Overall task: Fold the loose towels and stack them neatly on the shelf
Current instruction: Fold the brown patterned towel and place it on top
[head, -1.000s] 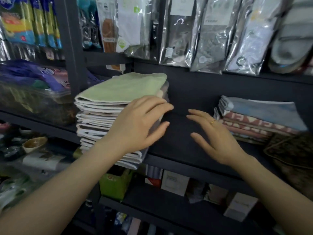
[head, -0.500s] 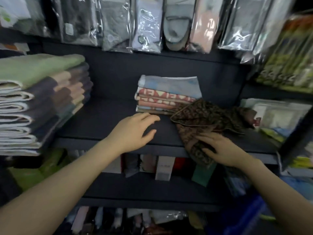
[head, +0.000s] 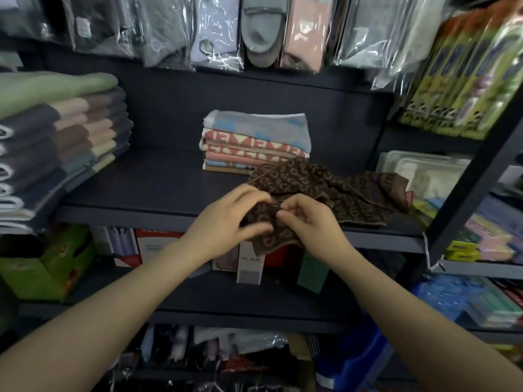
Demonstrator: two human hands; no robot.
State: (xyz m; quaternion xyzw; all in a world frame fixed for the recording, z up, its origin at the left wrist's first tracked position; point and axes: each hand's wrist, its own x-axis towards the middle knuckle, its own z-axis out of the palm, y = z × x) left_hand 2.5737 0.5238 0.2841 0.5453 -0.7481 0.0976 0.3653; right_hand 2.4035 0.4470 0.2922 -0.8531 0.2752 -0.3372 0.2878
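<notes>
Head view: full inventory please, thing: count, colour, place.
brown towel: 1, brown patterned, loose on the shelf, near corner hanging over its front edge
small towel stack: 1, blue-grey, pink and cream, behind the brown towel
tall towel stack: 1, green on top, left end of shelf
shelf: 1, dark grey
packaged socks: several, hanging above
boxes: several, lower shelf
left hand: 1, pinches towel corner
right hand: 1, pinches the same corner
</notes>
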